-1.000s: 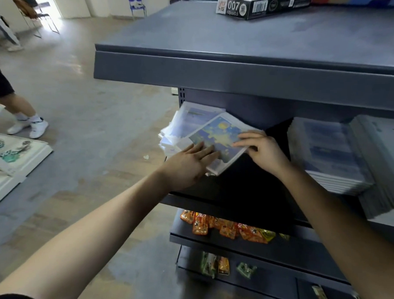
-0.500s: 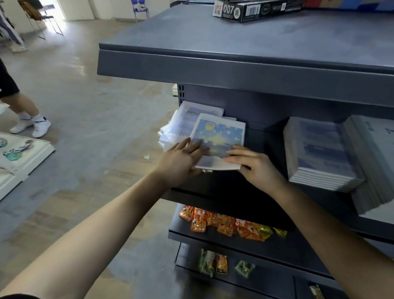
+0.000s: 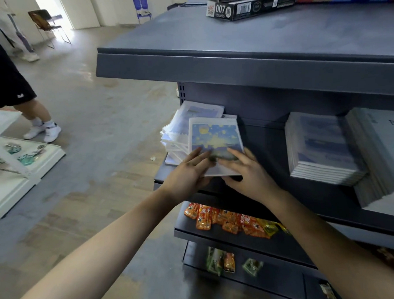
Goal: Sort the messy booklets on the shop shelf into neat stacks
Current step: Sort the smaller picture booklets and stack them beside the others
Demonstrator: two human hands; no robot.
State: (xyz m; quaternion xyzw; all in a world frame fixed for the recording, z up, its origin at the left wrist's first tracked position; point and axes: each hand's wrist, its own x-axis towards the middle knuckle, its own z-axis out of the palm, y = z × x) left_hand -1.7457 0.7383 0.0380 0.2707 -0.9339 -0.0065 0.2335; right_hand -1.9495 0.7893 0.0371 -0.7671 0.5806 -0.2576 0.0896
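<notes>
Since the top booklet (image 3: 215, 137), the one with the blue starry cover, is thin and glossy-looking, I'd bet it's light, a bit floppy and keen to skate off whatever's under it. It's lying on the left part of the middle shelf (image 3: 266, 164), squared toward the viewer, overlapping a fanned-out messy pile (image 3: 176, 139) of similar booklets that pokes out behind and to its left. The left hand (image 3: 188, 172) has its fingers laid fairly straight and close together on the near left of the cover. The right hand (image 3: 249, 174) does the same on the near right, so the fingertips nearly meet in the middle. It's blurry there, and I can't tell whether either thumb is hooked under the near edge. Handling-wise I'd take these by the side edges, palms flat against them, and tap the bundle square rather than pinch a corner, which would probably bend or crease it. Pressing down on top should stop the slick covers sliding. Further right on the same shelf sit the tidy stacks (image 3: 322, 148), well apart from this pile, and that's presumably the look to aim for. The messy pile still needs most of the work, I reckon.
</notes>
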